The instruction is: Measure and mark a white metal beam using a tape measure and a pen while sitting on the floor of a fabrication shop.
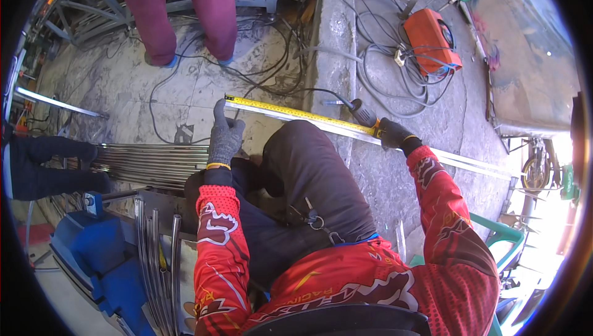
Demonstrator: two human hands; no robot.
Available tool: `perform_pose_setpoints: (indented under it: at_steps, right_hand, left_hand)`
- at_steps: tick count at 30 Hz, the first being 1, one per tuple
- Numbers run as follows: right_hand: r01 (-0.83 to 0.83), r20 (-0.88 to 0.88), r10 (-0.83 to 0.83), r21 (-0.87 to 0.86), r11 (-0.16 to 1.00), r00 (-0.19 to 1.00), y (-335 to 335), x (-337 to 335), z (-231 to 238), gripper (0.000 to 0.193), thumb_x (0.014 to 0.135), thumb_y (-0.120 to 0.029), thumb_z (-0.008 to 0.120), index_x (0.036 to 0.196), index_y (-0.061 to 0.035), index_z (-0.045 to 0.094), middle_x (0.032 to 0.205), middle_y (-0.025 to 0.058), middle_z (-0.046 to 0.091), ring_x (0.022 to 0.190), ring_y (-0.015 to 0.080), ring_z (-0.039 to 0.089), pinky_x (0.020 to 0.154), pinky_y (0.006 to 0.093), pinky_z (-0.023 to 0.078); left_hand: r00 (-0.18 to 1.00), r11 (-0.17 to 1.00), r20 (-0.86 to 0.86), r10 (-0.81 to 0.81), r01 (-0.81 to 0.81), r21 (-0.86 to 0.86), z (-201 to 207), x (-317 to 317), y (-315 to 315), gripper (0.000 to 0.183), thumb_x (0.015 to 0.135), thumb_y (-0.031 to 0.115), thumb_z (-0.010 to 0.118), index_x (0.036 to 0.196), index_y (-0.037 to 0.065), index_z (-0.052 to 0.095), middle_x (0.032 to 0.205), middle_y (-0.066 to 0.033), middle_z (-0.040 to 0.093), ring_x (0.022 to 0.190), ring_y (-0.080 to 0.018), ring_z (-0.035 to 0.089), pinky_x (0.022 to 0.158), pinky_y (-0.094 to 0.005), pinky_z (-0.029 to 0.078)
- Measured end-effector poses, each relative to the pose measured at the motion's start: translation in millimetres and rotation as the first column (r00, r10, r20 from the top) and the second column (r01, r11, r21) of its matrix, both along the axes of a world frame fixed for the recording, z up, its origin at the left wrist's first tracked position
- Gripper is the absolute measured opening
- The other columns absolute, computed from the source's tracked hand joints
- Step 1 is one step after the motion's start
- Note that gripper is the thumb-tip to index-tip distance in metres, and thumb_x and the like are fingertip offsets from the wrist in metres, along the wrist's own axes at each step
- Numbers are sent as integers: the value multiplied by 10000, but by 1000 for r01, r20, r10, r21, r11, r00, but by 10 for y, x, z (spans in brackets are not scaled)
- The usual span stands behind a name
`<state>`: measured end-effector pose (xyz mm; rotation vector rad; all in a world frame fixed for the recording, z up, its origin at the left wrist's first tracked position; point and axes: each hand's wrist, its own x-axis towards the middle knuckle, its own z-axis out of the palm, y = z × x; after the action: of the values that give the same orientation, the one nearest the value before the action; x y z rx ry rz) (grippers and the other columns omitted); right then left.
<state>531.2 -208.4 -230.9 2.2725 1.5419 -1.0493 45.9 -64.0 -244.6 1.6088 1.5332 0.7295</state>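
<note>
Your left hand (225, 138) presses its closed fingers on the yellow tape measure (296, 113) at center; your right hand (393, 133) grips the metal bar (469, 164).

stained concrete floor (185, 95), raised stone curb (336, 39), harsh sunlight

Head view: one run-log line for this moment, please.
left hand: gloved, pinning yellow tape measure | right hand: gloved, holding tape against metal bar | behind: orange machine

A tape measure (290, 112) lies along a metal bar (469, 163), between left hand (225, 137) and right hand (393, 133).
</note>
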Motion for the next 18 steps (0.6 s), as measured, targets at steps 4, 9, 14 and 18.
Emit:
perform_pose_setpoints:
  at_steps: [4, 9, 14, 18]
  right_hand:
    - [-47, -32, 48, 27, 999, 998, -36, 53, 19, 699, 613, -163, 855, 1243, -47, 574, 1112, 218, 695, 1062, 399, 665, 903, 458, 523]
    - [217, -200, -217, -21, 976, 955, 9, -39, 60, 685, 741, -469, 795, 1229, -23, 613, 1124, 218, 700, 1056, 376, 669, 892, 437, 498]
    - [176, -60, -170, 103, 979, 984, -15, 14, -107, 596, 843, -560, 670, 1138, -43, 659, 969, 172, 716, 896, 273, 673, 796, 398, 506]
    - [127, -14, -126, 125, 984, 992, -25, 29, -140, 561, 831, -506, 691, 1125, -29, 664, 996, 172, 724, 923, 277, 682, 812, 401, 506]
  left_hand:
    - [1000, 998, -1, -14, 14, -61, 72, 49, -7, 787, 868, 75, 631, 1545, 113, 233, 962, -137, 634, 824, -213, 616, 792, -390, 529]
    - [1000, 998, -18, -5, 4, -65, 117, 23, -27, 787, 870, 80, 632, 1547, 120, 232, 927, -130, 629, 813, -213, 619, 788, -390, 529]
    - [1000, 999, -19, 1, -2, -33, 42, 15, -17, 771, 876, 167, 647, 1537, 186, 251, 869, -141, 660, 805, -306, 665, 787, -470, 528]
    - [1000, 1000, -13, 5, -5, -26, -14, 12, -4, 774, 875, 172, 652, 1537, 186, 251, 870, -137, 657, 803, -305, 664, 784, -465, 529]
